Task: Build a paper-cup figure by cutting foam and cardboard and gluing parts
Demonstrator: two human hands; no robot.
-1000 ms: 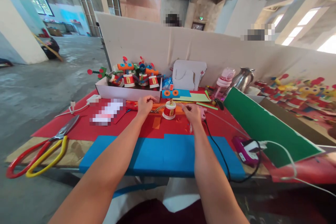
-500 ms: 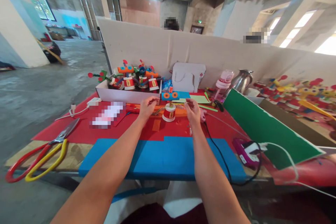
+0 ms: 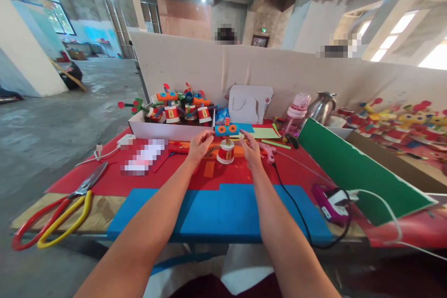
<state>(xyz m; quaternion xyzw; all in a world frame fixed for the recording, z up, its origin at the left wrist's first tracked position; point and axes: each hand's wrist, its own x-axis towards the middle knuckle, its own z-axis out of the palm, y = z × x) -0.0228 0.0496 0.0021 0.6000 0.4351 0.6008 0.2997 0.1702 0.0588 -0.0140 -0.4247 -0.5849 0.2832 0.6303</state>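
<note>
A small paper-cup figure (image 3: 226,152) stands upright on the red sheet, with a blue tube head (image 3: 226,129) bearing two orange discs on a spring neck. My left hand (image 3: 201,145) is at the left of the head, thumb and fingers curved toward its end. At the right end, my right hand (image 3: 250,147) has its fingers apart and fingertips close to the tube. Whether the fingertips touch the tube is too small to tell. A pink glue gun (image 3: 268,152) lies just right of my right hand.
Large scissors (image 3: 75,195) lie at the left front. Behind stands a white box (image 3: 167,129) of similar figures. A purple power strip (image 3: 330,205) with cables and a green panel (image 3: 356,172) are at the right; a metal jug (image 3: 321,108) stands behind.
Both hands have come nearer the ends of the blue tube head. The fingers of my right hand have opened from a pinch. The view has shifted slightly.
</note>
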